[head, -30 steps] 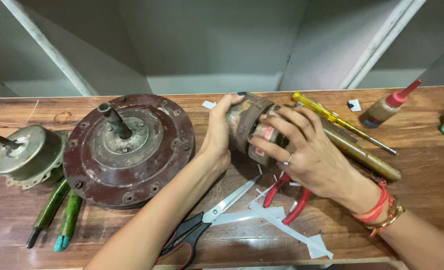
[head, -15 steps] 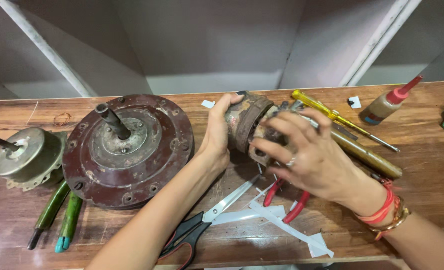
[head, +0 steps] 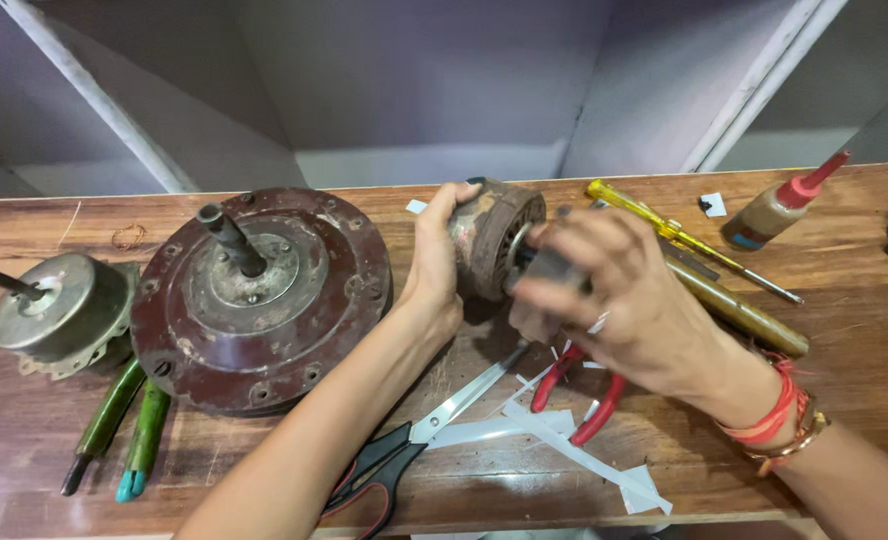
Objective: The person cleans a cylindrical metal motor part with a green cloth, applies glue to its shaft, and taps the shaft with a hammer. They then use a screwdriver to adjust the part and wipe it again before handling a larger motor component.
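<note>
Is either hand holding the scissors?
No, the scissors lie on the wooden bench while the left hand and right hand grip the round motor part.

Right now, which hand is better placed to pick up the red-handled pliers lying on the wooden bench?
Right, probably. The right hand hovers just above the red-handled pliers, touching the round rusty motor core's open face, while the left hand grips that core's far side.

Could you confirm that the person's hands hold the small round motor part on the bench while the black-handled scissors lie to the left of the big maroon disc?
Not quite: in the head view the scissors lie right of the maroon disc, below the left hand and right hand holding the motor part.
</note>
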